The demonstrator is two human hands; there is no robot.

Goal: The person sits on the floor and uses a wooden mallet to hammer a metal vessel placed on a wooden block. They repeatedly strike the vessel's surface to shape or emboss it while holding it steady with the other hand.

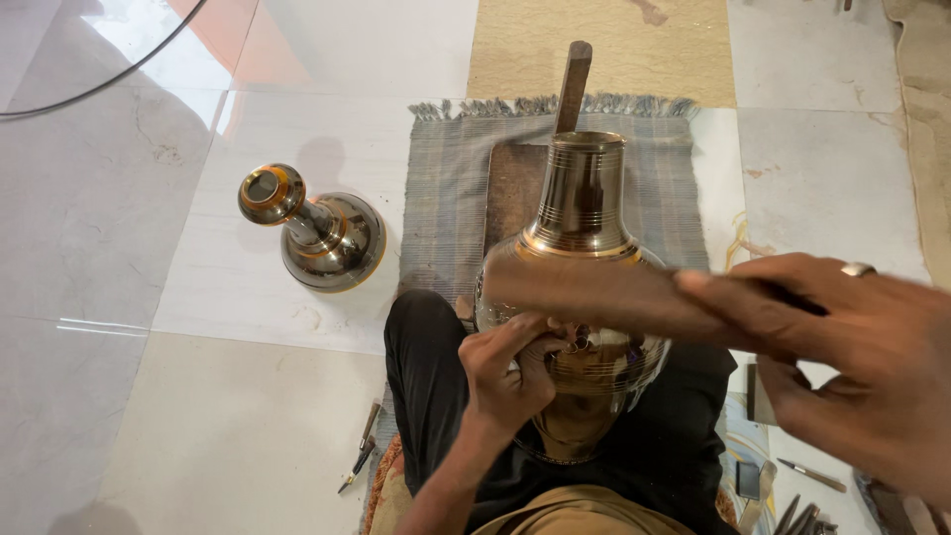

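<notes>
Brass pot (580, 248) is lying across the person's lap; left hand (510, 372) is pinching a small tool against it, right hand (852, 347) is gripping a blurred wooden mallet (594, 292) above.

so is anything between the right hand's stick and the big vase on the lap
Nothing visible does. The right hand swings a blurred wooden stick across the big brass vase, while the left hand pinches a small tool against the vase's belly below it.
</notes>
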